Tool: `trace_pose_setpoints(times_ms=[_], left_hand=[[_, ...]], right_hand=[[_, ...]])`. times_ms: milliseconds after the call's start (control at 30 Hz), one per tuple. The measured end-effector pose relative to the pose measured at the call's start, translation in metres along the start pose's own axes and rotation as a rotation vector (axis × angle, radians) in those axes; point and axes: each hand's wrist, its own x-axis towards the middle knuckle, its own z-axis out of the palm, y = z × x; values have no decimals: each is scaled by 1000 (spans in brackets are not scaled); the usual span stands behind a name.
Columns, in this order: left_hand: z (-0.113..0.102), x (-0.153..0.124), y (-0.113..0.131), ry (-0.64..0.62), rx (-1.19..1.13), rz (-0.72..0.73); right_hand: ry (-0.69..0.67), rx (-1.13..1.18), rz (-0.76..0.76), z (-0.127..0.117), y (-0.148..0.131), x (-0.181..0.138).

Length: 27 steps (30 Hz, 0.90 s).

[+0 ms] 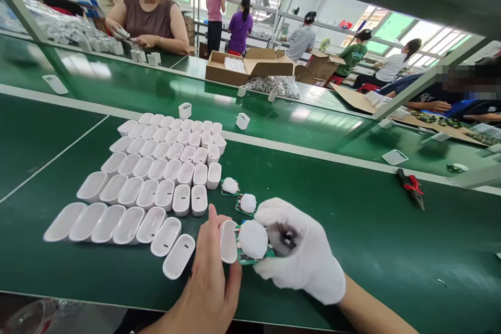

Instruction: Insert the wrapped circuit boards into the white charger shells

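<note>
My bare left hand (pixel 209 266) grips a white oval plastic housing (pixel 228 241), its open side turned toward my right hand. In a white glove, my right hand (pixel 303 250) pinches a green circuit board (pixel 250 258) with a white round part (pixel 253 239) on it. Board and housing meet edge to edge; whether the board reaches inside I cannot tell. Just beyond lie two more boards with white domes, one circuit board (pixel 246 203) near my fingers and another circuit board (pixel 229 186) farther off. Left of my hands, rows of white housings (pixel 156 169) stand open side up.
Red-handled pliers (pixel 410 188) lie at the right. Beyond the pale strip, two small white housings (pixel 242 121) and a flat white cover (pixel 395 157) rest on the green surface. A cardboard box (pixel 225 69) stands farther back. Across from me, a person (pixel 152 26) handles white parts.
</note>
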Motion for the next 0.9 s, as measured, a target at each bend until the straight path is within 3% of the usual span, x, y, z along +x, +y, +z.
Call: trace_pose_setpoints(times_ms=[133,367,633,733,800,900], left_hand=[[0,-1,4,21,54,-4],[-2,-3,5,33,33,24],[-1,-3,3,51,20,44],[1,-3,2,56,2,20],[1,-4,2,48,-9,-21],[1,-5,3,22,-10,-63]], right_hand=[[-18,-274,-210,6,2,-3],[-141,-524,-407,-3,-3,0],[-298,-839,-332,2,-16,0],[-293,-816,-319,2,-18,-2],[-312,-667,-259,1,-18,-2],[-250,-257,20,1,-15,0]])
